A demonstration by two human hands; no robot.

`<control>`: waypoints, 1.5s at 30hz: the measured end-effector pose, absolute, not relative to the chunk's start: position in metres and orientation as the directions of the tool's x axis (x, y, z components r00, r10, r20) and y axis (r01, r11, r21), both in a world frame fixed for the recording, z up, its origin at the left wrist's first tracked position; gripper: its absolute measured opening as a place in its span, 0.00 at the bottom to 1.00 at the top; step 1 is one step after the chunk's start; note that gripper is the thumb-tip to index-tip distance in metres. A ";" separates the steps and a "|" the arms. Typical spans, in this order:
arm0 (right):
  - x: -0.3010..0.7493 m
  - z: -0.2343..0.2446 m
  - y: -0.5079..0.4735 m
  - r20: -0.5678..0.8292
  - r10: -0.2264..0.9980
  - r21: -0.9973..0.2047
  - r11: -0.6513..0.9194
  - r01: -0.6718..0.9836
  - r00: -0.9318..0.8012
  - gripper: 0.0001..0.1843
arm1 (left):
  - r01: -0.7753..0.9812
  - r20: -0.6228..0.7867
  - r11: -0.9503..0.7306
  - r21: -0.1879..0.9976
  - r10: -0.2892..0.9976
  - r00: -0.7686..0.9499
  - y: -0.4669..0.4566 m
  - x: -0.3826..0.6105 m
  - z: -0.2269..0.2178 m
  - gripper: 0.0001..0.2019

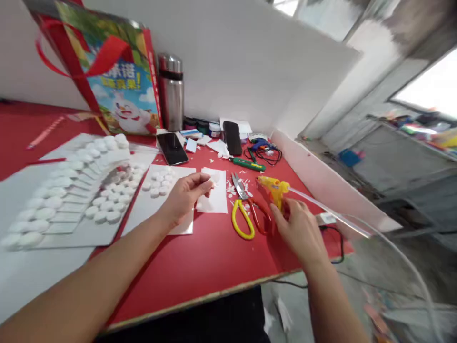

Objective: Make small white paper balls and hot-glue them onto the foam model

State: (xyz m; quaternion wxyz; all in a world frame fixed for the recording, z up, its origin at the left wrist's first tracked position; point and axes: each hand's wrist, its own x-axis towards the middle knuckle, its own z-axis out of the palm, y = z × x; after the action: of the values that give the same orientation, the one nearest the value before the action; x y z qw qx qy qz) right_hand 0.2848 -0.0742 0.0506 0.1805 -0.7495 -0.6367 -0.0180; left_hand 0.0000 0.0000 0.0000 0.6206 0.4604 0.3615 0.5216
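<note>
My right hand (298, 226) is wrapped around the handle of a yellow hot glue gun (276, 186), its nozzle facing left and a long clear glue stick (328, 209) jutting out behind. My left hand (189, 195) pinches a small white piece (213, 182) over a white paper sheet (216, 202); its exact shape is mostly hidden by the fingers. Between the hands lie scissors-like cutters (243, 200) with one yellow and one red handle. White round discs (160, 181) sit on a white board left of my left hand.
On the left, a larger board (78, 240) carries rows of white discs and flat strips. Behind stand a colourful bag (124, 90) and a steel flask (173, 95). Two phones (172, 148), a green-handled tool (248, 164) and white scraps lie at the back. The red table's front edge (200, 300) is near me.
</note>
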 end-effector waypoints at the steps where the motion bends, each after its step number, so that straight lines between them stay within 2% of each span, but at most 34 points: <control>1: 0.286 0.050 -0.066 0.242 0.946 -0.276 -0.145 0.950 0.215 0.29 | -0.315 0.033 0.038 0.948 0.976 0.216 0.000 0.000 0.001 0.13; 3: 0.287 0.048 -0.050 0.211 0.942 -0.341 -0.178 0.923 0.259 0.26 | -0.306 0.032 0.047 0.951 0.968 0.250 -0.001 0.000 0.003 0.13; 7: 0.289 0.042 -0.029 0.135 0.955 -0.534 -0.154 0.831 0.264 0.16 | -0.253 0.022 0.050 0.966 0.962 0.274 -0.002 0.000 0.005 0.13; 9: 0.288 0.036 -0.024 0.128 0.955 -0.589 -0.144 0.795 0.267 0.13 | -0.228 0.024 0.039 0.973 0.964 0.266 -0.002 0.000 0.007 0.14; 12: 0.284 0.034 -0.021 0.136 0.953 -0.652 -0.121 0.748 0.272 0.15 | -0.228 0.045 0.012 0.973 0.970 0.239 -0.001 -0.002 0.009 0.15; 15: 0.273 0.053 -0.024 0.174 0.946 -0.734 -0.060 0.677 0.273 0.20 | -0.236 0.077 -0.034 0.971 0.981 0.176 0.003 -0.006 0.012 0.15; 17: 0.260 0.075 -0.026 0.206 0.955 -0.851 0.069 0.520 0.211 0.19 | -0.221 0.098 -0.067 0.973 0.986 0.134 0.006 -0.009 0.014 0.16; 20: 0.235 0.101 -0.026 0.189 0.981 -0.940 0.171 0.295 0.034 0.18 | -0.146 0.152 -0.137 0.980 0.984 0.094 0.009 -0.013 0.016 0.16; 23: 0.211 0.095 -0.022 0.174 0.974 -0.966 0.198 0.166 -0.145 0.16 | -0.061 0.202 -0.198 0.978 0.978 0.057 0.011 -0.016 0.017 0.16; 26: 0.201 0.065 -0.018 0.146 0.962 -0.974 0.180 0.137 -0.230 0.17 | -0.024 0.205 -0.205 0.979 0.979 0.001 0.013 -0.017 0.017 0.16; 31: 0.205 0.031 -0.021 0.137 0.965 -0.969 0.177 0.173 -0.223 0.16 | 0.022 0.247 -0.247 0.969 0.968 -0.043 0.015 -0.020 0.015 0.15; 36: 0.208 0.032 -0.020 0.146 0.955 -0.946 0.212 0.246 -0.259 0.19 | 0.053 0.279 -0.277 0.959 0.960 -0.017 0.014 -0.022 0.014 0.13; 45: 0.203 0.035 -0.020 0.151 0.950 -0.931 0.230 0.283 -0.274 0.21 | 0.059 0.301 -0.301 0.952 0.954 0.017 0.014 -0.021 0.012 0.11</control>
State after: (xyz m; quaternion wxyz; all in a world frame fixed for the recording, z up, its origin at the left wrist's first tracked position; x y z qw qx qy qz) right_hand 0.2030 -0.0196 0.0354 0.3949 -0.4549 -0.6775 0.4221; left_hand -0.0214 0.0142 0.0121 0.4045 0.5872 0.4310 0.5530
